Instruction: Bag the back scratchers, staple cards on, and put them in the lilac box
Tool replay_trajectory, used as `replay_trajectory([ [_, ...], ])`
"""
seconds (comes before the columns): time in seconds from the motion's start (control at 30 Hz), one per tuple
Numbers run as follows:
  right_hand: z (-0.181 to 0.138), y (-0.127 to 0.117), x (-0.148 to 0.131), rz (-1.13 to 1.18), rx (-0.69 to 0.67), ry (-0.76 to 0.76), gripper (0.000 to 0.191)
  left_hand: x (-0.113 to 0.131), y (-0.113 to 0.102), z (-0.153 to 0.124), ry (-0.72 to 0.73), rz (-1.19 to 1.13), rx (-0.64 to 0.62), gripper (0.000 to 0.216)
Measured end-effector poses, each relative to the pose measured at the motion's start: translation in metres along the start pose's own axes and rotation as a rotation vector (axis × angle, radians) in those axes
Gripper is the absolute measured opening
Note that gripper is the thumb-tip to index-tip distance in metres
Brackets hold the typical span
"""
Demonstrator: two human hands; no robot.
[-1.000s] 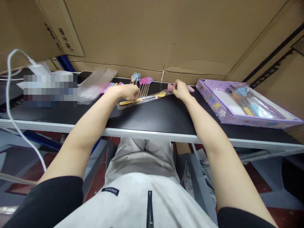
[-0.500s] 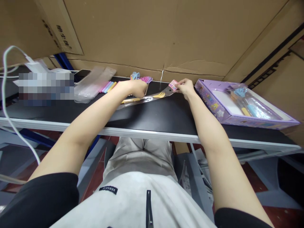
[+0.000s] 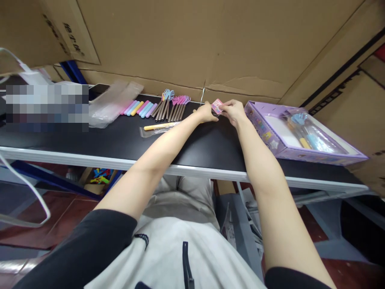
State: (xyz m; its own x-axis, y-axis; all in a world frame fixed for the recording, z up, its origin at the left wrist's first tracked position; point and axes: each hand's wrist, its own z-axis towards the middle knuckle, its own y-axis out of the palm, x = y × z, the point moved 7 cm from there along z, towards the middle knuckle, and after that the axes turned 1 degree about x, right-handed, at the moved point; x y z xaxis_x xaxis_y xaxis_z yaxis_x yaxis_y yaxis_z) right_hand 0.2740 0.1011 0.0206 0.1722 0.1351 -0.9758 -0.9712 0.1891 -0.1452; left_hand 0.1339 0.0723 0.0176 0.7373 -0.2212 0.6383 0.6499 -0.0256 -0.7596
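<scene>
While right hand [image 3: 236, 113] pinches pink card [image 3: 217, 106], left hand [image 3: 205, 113] reaches alongside, grip unclear.

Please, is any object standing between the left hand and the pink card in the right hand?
Nothing visible stands between them: the left hand is right beside the pink card, which the right hand pinches from the other side. Whether left hand and card touch, I cannot tell.
</scene>
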Motion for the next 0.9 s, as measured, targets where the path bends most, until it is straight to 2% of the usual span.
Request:
replay_trajectory([
  [0.13, 0.007, 0.000, 0.004, -0.046, -0.004, -0.041, 0.033, -0.001, 0.002, -0.001, 0.084, -0.079, 0.041, 0.062],
  [0.27, 0.006, 0.001, 0.004, -0.034, 0.004, -0.051, 0.032, -0.007, 0.000, 0.001, 0.127, -0.139, 0.089, 0.055],
  [0.43, -0.007, 0.005, 0.003, 0.013, -0.019, 0.035, 0.028, -0.015, -0.002, 0.004, 0.166, -0.200, 0.145, 0.058],
  [0.57, -0.017, 0.012, 0.007, 0.041, -0.087, 0.159, 0.030, -0.019, -0.002, 0.004, 0.168, -0.225, 0.133, 0.064],
  [0.67, -0.019, 0.012, 0.006, 0.049, -0.077, 0.166, 0.032, -0.024, -0.001, 0.007, 0.129, -0.276, 0.127, 0.063],
  [0.73, -0.018, 0.011, 0.004, 0.042, -0.065, 0.143, 0.034, -0.029, 0.000, 0.012, 0.082, -0.331, 0.139, 0.053],
  [0.83, -0.017, 0.011, 0.002, 0.037, -0.076, 0.120, 0.038, -0.039, 0.003, 0.023, 0.011, -0.418, 0.145, 0.015],
  [0.87, -0.018, 0.011, 0.001, 0.037, -0.080, 0.115, 0.039, -0.042, 0.005, 0.027, -0.006, -0.454, 0.141, 0.010],
  [0.9, -0.018, 0.011, 0.001, 0.037, -0.081, 0.109, 0.039, -0.045, 0.006, 0.030, -0.016, -0.496, 0.136, 0.015],
])
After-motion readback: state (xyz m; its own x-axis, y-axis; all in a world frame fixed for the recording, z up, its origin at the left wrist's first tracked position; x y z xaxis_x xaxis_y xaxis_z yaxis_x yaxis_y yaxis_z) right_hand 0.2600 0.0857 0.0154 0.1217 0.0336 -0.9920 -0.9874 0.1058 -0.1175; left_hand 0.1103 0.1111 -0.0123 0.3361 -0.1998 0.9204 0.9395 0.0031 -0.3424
